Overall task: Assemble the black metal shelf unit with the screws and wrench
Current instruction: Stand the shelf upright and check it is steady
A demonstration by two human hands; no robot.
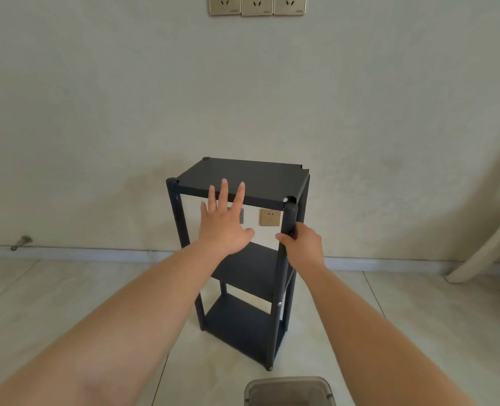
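Shelf unit: the black metal shelf unit (242,177) stands upright on the pale tiled floor (67,303), close to the wall, right ahead of you; three flat matte rectangular shelves are set between round tubular posts.
Top shelf: a smooth, dull panel with notched corners where the post tops show.
Your left hand: your left hand (223,227) is spread wide, fingers straight and fanned, raised in front of the top shelf's near edge; whether the fingertips actually touch that edge is hard to say from this angle.
Your right hand: your right hand (303,244) wraps the near right post (289,218) just below its rounded cap, thumb on one side, fingers curled round the other.
Screws: a small bright screw head (285,199) sits at the near right corner of the top shelf; another glints lower on the same post, at the middle shelf.
Wall: plain off-white plaster with a brass-toned socket plate (267,217) seen through the frame and a row of three such plates (257,4) high up.
Container: a translucent grey plastic box (289,391) with rounded corners lies on the floor nearest you.
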